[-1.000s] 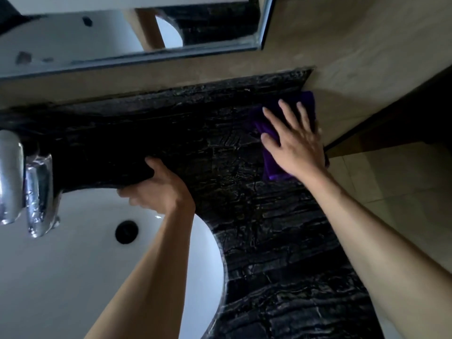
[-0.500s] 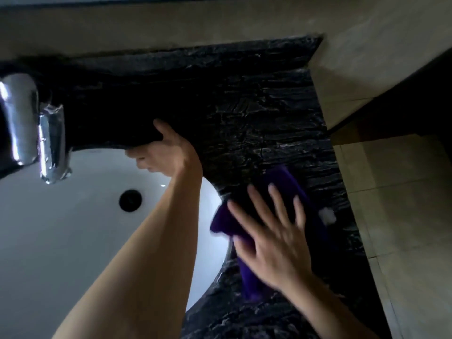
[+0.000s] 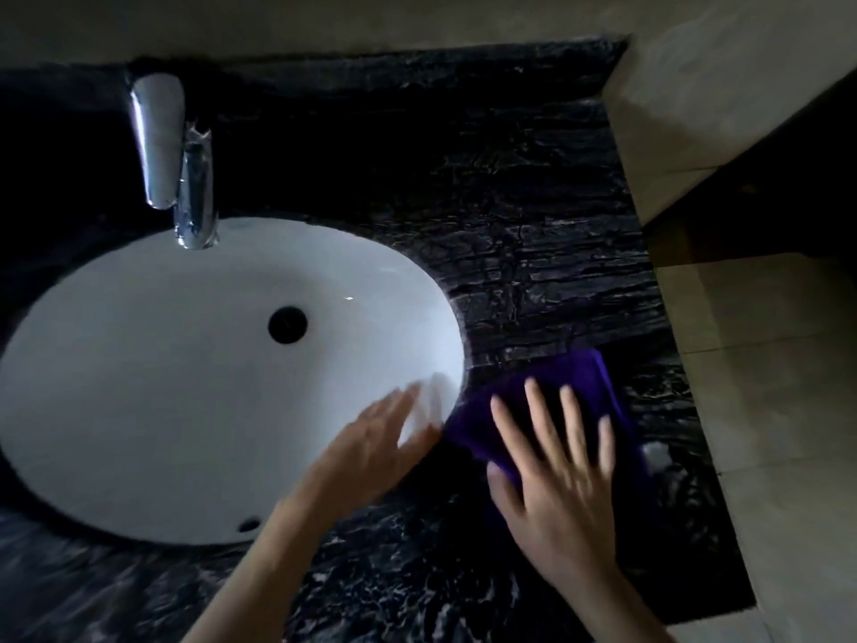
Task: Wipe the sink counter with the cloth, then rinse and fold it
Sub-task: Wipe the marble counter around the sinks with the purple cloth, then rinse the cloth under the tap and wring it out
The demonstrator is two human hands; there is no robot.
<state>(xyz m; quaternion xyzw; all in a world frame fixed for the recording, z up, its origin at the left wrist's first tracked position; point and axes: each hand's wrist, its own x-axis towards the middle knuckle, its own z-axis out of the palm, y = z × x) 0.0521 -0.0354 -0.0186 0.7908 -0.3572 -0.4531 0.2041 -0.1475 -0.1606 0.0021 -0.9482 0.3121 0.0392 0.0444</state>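
A purple cloth [image 3: 563,378] lies on the black marbled counter [image 3: 533,215], right beside the basin's right rim. My right hand [image 3: 552,461] presses flat on the cloth with straight, spread fingers and covers its near half. My left hand [image 3: 380,443] hovers blurred over the near right part of the white oval sink basin [image 3: 162,378], fingers extended, holding nothing and just left of the cloth. A small white patch [image 3: 656,452] shows at the cloth's right edge.
A chrome faucet [image 3: 174,164] stands behind the basin, its spout over the bowl. The dark drain [image 3: 287,324] sits mid-basin. A beige wall [image 3: 695,99] bounds the counter at the back and right; tiled floor [image 3: 779,364] lies beyond the counter's right edge.
My right hand has dragged the cloth from the back right corner down the counter toward me. My left hand has left the basin's far rim and swung to the near right of the bowl.
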